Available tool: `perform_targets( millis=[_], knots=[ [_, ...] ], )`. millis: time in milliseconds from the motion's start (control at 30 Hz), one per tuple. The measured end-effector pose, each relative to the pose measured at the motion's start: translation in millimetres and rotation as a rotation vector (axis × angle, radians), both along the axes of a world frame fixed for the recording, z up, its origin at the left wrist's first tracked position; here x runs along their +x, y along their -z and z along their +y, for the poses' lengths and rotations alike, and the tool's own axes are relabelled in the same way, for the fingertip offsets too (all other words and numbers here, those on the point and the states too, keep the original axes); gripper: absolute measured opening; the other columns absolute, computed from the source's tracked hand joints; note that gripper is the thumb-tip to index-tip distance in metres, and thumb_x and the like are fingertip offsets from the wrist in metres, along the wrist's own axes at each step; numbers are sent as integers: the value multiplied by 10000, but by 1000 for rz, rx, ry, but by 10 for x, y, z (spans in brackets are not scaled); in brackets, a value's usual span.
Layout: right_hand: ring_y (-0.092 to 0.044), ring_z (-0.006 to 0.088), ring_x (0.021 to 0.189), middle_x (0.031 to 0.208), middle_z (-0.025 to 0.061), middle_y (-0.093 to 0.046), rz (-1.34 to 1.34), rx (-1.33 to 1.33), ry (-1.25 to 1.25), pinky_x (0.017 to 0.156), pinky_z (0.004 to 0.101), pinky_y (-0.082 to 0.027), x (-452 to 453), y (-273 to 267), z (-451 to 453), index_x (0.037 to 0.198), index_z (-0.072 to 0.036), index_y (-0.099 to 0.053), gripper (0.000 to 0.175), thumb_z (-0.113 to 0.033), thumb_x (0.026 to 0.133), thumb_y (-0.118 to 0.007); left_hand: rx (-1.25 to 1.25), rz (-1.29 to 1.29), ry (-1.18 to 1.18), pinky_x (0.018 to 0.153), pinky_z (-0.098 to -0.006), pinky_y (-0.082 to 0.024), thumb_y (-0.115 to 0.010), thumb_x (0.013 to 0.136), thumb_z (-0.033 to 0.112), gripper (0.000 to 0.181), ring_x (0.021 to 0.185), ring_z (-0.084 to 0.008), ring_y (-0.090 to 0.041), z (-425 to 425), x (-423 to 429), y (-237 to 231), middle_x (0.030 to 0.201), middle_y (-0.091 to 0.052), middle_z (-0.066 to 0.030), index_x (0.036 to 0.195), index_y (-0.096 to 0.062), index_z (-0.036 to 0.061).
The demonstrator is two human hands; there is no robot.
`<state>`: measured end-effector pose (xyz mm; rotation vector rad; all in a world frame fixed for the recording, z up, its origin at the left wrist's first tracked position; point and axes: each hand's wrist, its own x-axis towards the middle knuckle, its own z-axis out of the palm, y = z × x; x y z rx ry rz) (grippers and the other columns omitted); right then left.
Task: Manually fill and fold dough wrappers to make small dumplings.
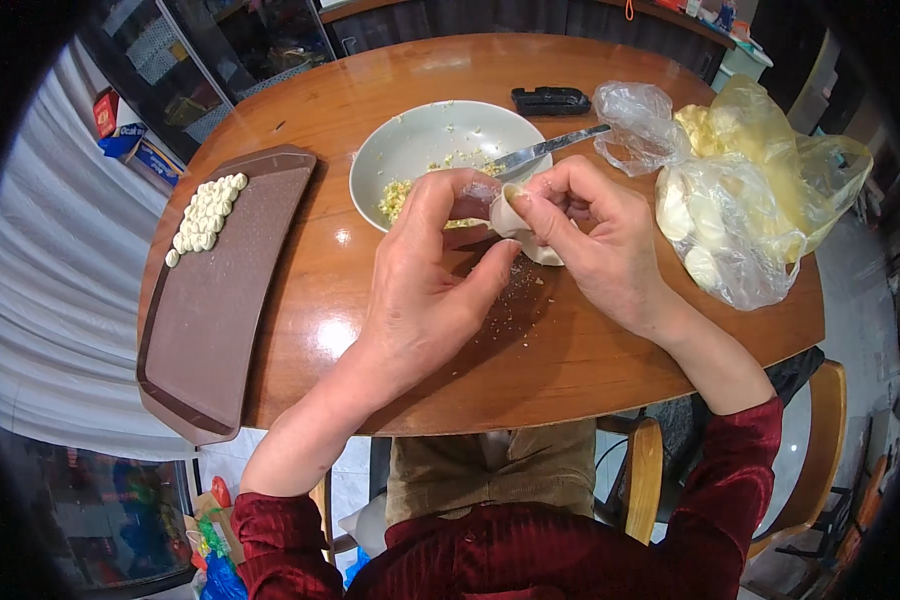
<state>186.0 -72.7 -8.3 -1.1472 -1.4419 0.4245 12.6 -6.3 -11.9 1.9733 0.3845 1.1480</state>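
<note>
A thin dough wrapper [504, 216], curled with a bit of filling at its upper edge, is pinched between the thumb and fingers of my right hand [607, 240]. My left hand [427, 262] curves around the wrapper's left side, thumb and fingers apart; whether its fingertips touch the dough is hard to tell. Under my right hand, more pale dough [544, 253] lies on the table, mostly hidden. Just beyond stands a white bowl [364, 176] of chopped filling [396, 196], partly covered by my left hand. A metal knife or spatula [555, 146] rests across its right rim.
At left, a brown tray [217, 322] carries rows of small folded dumplings [208, 214]. Clear and yellow plastic bags [750, 217] with pale dough inside lie at right. A black plastic holder [551, 100] sits behind the bowl. Flour and crumbs dot the wooden table [322, 382].
</note>
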Motion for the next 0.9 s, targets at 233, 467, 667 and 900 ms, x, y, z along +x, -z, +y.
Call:
perform_targets(
  millis=[233, 467, 667, 900],
  knots=[
    [-658, 135, 713, 809, 69, -667, -172, 130, 46, 633, 288, -529, -12, -27, -30, 901, 1, -620, 113, -63, 944, -702, -197, -24, 100, 966, -300, -556, -661, 925, -92, 395, 1122, -156, -630, -38, -15, -13, 1196, -592, -66, 1266, -501, 24],
    [-677, 227, 749, 828, 94, -623, -362, 329, 66, 636, 324, -534, 15, -65, 16, 920, -18, -613, 96, -7, 894, -705, -344, -64, 168, 937, -300, -568, -662, 927, -90, 349, 1074, -148, -649, -30, -34, -58, 1166, -638, -79, 1243, -541, -1],
    [-679, 168, 775, 859, 86, -661, -193, 200, -1, 657, 294, -532, -7, -90, -25, 975, -11, -631, 100, -16, 908, -706, -526, -38, 240, 898, -330, -590, -658, 950, -30, 276, 1008, -174, -689, 0, -72, -100, 1102, -690, -89, 1210, -571, 1],
    [-667, 89, 787, 884, 53, -710, -48, 7, -64, 694, 253, -544, -3, -135, -40, 992, 5, -654, 99, -63, 940, -704, -645, -23, 277, 870, -335, -598, -663, 948, -5, 249, 1014, -194, -703, 47, -106, -144, 1081, -704, -93, 1188, -599, 13]
  ],
)
